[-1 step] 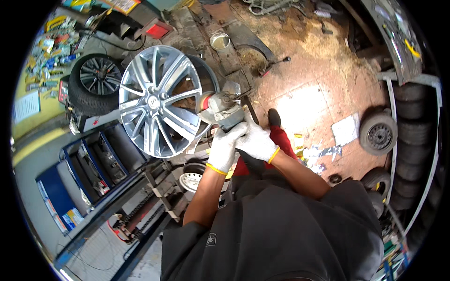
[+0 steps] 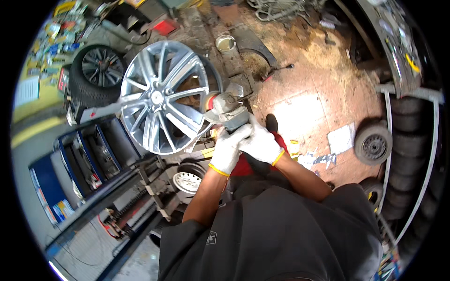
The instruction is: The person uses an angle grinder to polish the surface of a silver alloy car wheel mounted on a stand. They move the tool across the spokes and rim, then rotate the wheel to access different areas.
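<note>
Both my hands wear white knit gloves with yellow cuffs and are closed around an angle grinder (image 2: 229,112). My left hand (image 2: 228,149) wraps the near left side of its body, with my right hand (image 2: 262,144) against it on the right. The grinder's reddish disc sits at the right edge of a silver multi-spoke alloy wheel rim (image 2: 156,98). Whether the disc touches the rim I cannot tell. The rim carries no tyre and stands face up, tilted, left of my hands. My fingers' undersides are hidden.
Behind the rim leans a tyred alloy wheel (image 2: 101,70). A blue tool tray (image 2: 96,154) lies at left, a white steel wheel (image 2: 187,181) below. A small bucket (image 2: 225,43) stands on the far floor. At right are a tyred steel wheel (image 2: 373,143) and a tyre rack (image 2: 433,154).
The whole view has shifted slightly, with the rim and grinder a little further right in the picture. Both hands keep their hold on the grinder at the rim's edge.
</note>
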